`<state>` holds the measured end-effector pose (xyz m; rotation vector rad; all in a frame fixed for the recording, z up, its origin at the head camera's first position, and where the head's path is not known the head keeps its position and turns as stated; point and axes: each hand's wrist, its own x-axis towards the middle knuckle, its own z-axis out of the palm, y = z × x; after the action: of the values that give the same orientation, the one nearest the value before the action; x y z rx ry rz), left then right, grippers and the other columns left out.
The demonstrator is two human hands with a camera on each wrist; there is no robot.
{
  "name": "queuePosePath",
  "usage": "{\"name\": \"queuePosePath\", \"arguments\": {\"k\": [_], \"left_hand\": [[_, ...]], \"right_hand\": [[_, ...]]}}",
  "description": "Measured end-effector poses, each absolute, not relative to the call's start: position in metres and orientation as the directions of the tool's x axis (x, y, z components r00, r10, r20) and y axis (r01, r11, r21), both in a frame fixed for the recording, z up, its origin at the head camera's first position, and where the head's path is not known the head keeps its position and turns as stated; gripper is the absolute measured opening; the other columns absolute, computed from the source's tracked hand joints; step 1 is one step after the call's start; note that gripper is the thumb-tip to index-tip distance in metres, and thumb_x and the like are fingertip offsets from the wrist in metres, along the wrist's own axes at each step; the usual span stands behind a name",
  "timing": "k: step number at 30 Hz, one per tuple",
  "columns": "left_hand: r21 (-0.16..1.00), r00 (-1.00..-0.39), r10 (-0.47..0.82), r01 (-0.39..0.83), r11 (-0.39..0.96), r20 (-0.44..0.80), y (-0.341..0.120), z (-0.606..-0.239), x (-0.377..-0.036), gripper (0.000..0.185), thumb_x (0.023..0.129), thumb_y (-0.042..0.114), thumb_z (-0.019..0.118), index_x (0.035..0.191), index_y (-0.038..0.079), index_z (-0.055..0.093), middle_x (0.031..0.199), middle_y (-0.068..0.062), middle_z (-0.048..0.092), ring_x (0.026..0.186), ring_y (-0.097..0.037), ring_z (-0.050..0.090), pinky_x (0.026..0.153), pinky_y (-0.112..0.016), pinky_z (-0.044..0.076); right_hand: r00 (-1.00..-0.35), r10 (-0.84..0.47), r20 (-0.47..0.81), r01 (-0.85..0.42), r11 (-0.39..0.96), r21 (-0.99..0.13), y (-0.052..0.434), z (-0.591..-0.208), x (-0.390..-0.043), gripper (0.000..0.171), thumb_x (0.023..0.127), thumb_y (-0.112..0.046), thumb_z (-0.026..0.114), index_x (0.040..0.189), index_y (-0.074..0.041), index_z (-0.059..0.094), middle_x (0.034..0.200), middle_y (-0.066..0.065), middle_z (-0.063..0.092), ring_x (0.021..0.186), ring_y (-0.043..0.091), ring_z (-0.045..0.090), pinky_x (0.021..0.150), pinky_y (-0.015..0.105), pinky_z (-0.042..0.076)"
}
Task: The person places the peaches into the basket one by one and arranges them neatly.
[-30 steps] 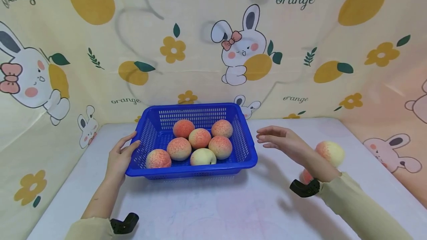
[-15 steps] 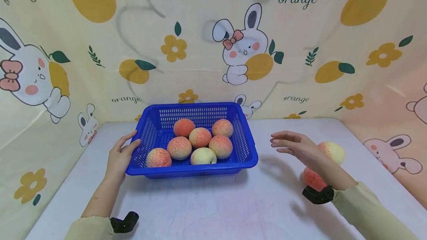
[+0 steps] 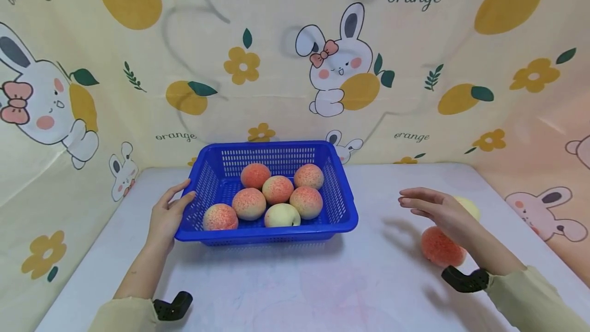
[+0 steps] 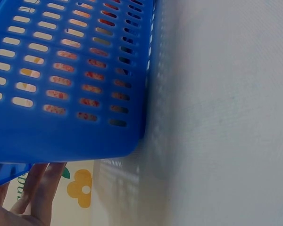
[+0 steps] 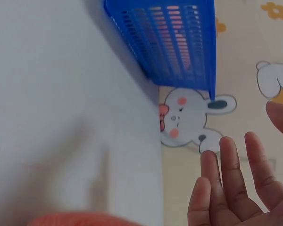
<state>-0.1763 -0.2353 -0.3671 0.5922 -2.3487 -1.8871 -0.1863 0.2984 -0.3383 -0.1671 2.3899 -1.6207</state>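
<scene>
A blue plastic basket point(image 3: 265, 237) with slotted walls stands on the table, with several peaches point(image 3: 277, 190) inside, mostly red-speckled and one pale yellow point(image 3: 282, 215). My left hand point(image 3: 165, 216) holds the basket's left rim, its thumb and forefinger at the edge; in the left wrist view its fingers point(image 4: 45, 193) reach past the rim. To the right of the basket, my right hand point(image 3: 444, 214) hovers with nothing in it, fingers extended and apart in the right wrist view. Close by it lie a red peach point(image 3: 442, 246) and a pale yellow one point(image 3: 469, 208), partly hidden by the hand.
The white table point(image 3: 295, 291) runs back to a cloth backdrop point(image 3: 272, 65) printed with rabbits, flowers and oranges. Cloth also rises at the left and right sides. Each wrist carries a black device point(image 3: 172, 306).
My right hand has moved away from the basket, to the right and nearer, over the loose peaches. More of the red peach shows, less of the yellow one. My left hand stays at the rim.
</scene>
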Motion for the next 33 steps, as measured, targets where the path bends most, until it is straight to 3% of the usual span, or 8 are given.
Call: {"name": "queuePosePath", "arguments": {"k": [11,19,22,26,29,32,33], "left_hand": [[0.951,-0.922,-0.344,-0.250,0.181,-0.177,-0.233,-0.367,-0.177,0.055,0.097,0.042,0.051,0.148,0.027,0.036,0.146,-0.019,0.043,0.132,-0.037,0.044,0.108,-0.052,0.035],[0.951,-0.922,-0.344,-0.251,0.183,-0.177,-0.235,-0.368,-0.177,0.057,0.097,0.044,0.052,0.149,0.027,0.036,0.147,-0.019,0.042,0.132,-0.037,0.043,0.108,-0.052,0.034],[0.951,-0.923,-0.342,-0.249,0.183,-0.176,-0.235,-0.369,-0.177,0.057,0.097,0.044,0.052,0.148,0.026,0.036,0.147,-0.019,0.042,0.131,-0.037,0.044,0.108,-0.051,0.035],[0.952,-0.925,-0.337,-0.249,0.180,-0.178,-0.235,-0.368,-0.178,0.056,0.097,0.043,0.051,0.149,0.026,0.036,0.147,-0.019,0.042,0.131,-0.037,0.044,0.107,-0.051,0.036],[0.952,-0.925,-0.334,-0.252,0.172,-0.184,-0.235,-0.368,-0.178,0.056,0.097,0.043,0.051,0.149,0.027,0.036,0.148,-0.019,0.041,0.132,-0.037,0.044,0.107,-0.051,0.036],[0.952,-0.924,-0.334,-0.255,0.172,-0.187,-0.235,-0.368,-0.177,0.057,0.097,0.044,0.051,0.149,0.028,0.036,0.147,-0.019,0.042,0.131,-0.037,0.044,0.107,-0.051,0.036],[0.951,-0.923,-0.336,-0.257,0.175,-0.188,-0.235,-0.368,-0.177,0.057,0.097,0.045,0.051,0.149,0.028,0.035,0.147,-0.019,0.042,0.131,-0.037,0.044,0.107,-0.051,0.036]], "right_hand": [[-0.972,-0.176,-0.158,0.093,0.328,-0.940,0.330,-0.345,-0.174,0.020,0.097,-0.024,0.057,0.114,-0.030,0.065,0.108,-0.023,0.065,0.100,-0.010,0.056,0.083,0.010,0.046],[-0.959,-0.266,-0.100,0.037,0.233,-0.972,0.348,-0.356,-0.170,0.029,0.100,-0.011,0.048,0.113,-0.027,0.067,0.110,-0.021,0.064,0.101,-0.006,0.058,0.082,0.010,0.045],[-0.960,-0.223,-0.169,0.097,0.304,-0.948,0.354,-0.360,-0.168,0.026,0.100,-0.017,0.050,0.115,-0.030,0.067,0.110,-0.026,0.062,0.102,-0.009,0.054,0.083,0.013,0.043],[-0.941,-0.183,-0.283,0.195,0.388,-0.901,0.360,-0.364,-0.167,0.026,0.099,-0.027,0.052,0.122,-0.031,0.063,0.110,-0.031,0.057,0.101,-0.013,0.048,0.094,0.033,0.037],[-0.923,-0.199,-0.329,0.226,0.411,-0.883,0.364,-0.367,-0.166,0.032,0.099,-0.028,0.051,0.130,-0.027,0.059,0.112,-0.031,0.056,0.101,-0.013,0.047,0.096,0.042,0.036],[-0.910,-0.207,-0.359,0.243,0.435,-0.867,0.366,-0.370,-0.165,0.038,0.099,-0.028,0.051,0.136,-0.023,0.053,0.123,-0.024,0.052,0.108,-0.006,0.045,0.095,0.040,0.040],[-0.905,-0.217,-0.365,0.243,0.440,-0.864,0.367,-0.371,-0.164,0.039,0.099,-0.028,0.051,0.138,-0.023,0.052,0.131,-0.016,0.050,0.114,0.001,0.044,0.094,0.040,0.040]]}}
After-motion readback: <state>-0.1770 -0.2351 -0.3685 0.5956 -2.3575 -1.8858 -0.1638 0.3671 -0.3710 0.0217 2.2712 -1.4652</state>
